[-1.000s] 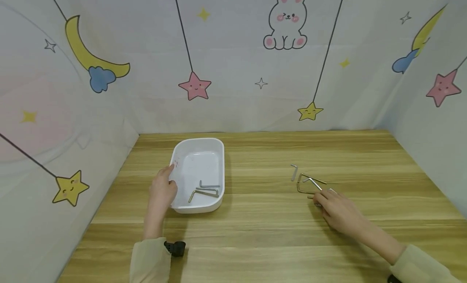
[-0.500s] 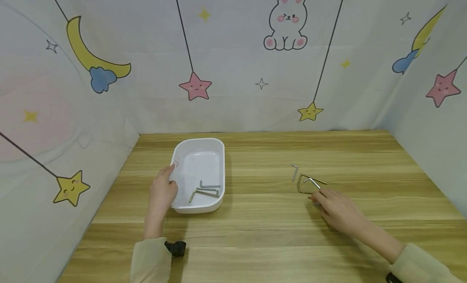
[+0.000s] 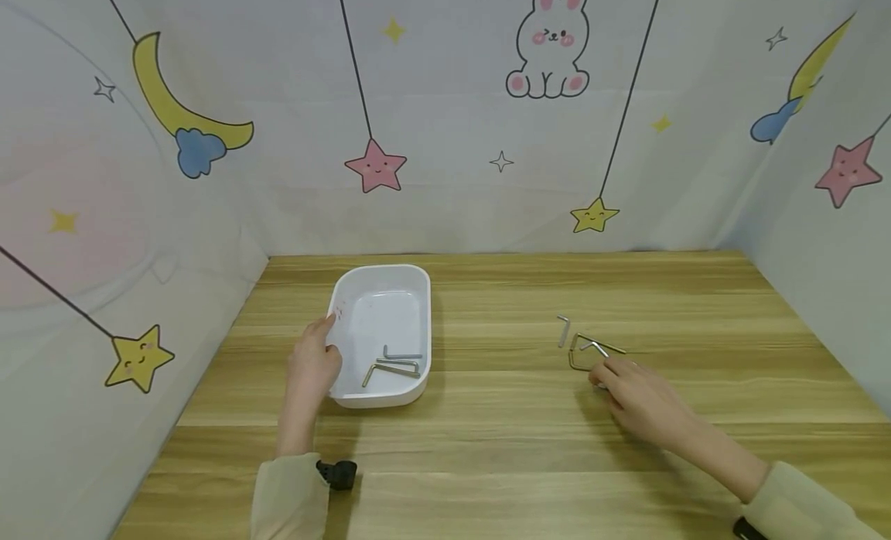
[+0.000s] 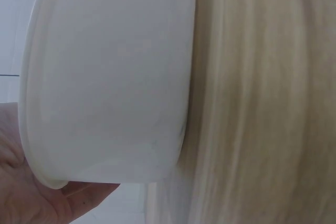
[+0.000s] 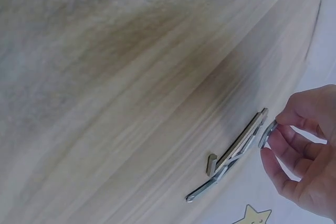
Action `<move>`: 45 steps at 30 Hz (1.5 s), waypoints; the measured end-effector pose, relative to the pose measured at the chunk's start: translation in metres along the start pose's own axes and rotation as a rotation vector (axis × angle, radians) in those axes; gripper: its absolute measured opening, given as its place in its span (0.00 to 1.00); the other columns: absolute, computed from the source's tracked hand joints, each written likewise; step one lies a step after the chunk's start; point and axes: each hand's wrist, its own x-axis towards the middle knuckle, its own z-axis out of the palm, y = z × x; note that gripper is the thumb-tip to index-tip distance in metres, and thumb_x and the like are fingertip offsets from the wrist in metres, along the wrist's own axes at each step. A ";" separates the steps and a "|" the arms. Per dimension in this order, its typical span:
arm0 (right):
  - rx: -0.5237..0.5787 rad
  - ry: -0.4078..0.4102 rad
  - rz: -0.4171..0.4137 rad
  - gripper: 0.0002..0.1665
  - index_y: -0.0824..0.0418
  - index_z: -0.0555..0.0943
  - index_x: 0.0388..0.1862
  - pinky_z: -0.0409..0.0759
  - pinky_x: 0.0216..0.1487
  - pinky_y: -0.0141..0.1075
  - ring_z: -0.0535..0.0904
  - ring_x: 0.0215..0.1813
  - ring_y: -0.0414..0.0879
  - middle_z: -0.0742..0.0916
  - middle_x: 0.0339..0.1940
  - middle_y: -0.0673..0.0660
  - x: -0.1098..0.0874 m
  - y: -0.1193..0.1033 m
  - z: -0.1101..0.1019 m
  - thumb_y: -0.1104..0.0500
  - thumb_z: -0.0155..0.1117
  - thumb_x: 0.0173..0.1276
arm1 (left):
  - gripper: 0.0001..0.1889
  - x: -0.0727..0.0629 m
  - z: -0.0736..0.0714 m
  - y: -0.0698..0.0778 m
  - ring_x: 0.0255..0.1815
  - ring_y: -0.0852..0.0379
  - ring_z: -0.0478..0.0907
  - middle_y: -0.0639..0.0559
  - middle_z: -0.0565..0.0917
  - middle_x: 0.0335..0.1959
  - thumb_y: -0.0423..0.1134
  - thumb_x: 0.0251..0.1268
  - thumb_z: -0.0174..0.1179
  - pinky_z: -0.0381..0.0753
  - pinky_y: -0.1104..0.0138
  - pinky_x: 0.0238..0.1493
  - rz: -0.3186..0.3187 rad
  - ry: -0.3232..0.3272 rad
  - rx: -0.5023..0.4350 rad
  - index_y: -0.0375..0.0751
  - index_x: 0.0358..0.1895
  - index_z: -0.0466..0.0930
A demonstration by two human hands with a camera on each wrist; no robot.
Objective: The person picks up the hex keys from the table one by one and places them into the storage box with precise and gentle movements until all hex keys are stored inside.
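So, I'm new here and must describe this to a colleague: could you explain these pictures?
No machine here, just one person working bare-handed. The wide view is taken from the head, looking forward and down; the other two are taken from the wrists, each showing that hand's work. On the wooden table stands a white tray with three bent metal rods inside; more rods lie to its right. The left hand holds the tray's rim at the side. The right hand pinches a metal piece, clearest in the right wrist view.
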 end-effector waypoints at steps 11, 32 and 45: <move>0.025 -0.025 -0.002 0.16 0.56 0.77 0.34 0.77 0.34 0.37 0.76 0.34 0.41 0.80 0.31 0.48 0.009 -0.005 -0.007 0.73 0.61 0.48 | 0.30 0.001 0.002 -0.001 0.71 0.30 0.58 0.29 0.61 0.71 0.24 0.61 0.41 0.62 0.41 0.68 0.010 0.017 -0.008 0.29 0.70 0.60; 0.057 -0.022 -0.007 0.16 0.57 0.79 0.35 0.69 0.26 0.27 0.71 0.28 0.38 0.82 0.32 0.49 0.036 -0.024 -0.026 0.74 0.66 0.51 | 0.30 0.003 0.004 -0.003 0.71 0.30 0.60 0.29 0.62 0.71 0.24 0.61 0.40 0.65 0.40 0.66 0.014 0.019 -0.007 0.29 0.70 0.61; 0.078 -0.035 -0.033 0.16 0.56 0.78 0.38 0.70 0.29 0.29 0.70 0.30 0.38 0.82 0.33 0.49 0.053 -0.039 -0.030 0.73 0.66 0.54 | 0.30 0.005 0.000 -0.008 0.71 0.31 0.59 0.30 0.61 0.72 0.25 0.62 0.39 0.66 0.42 0.66 0.014 -0.020 -0.048 0.30 0.71 0.60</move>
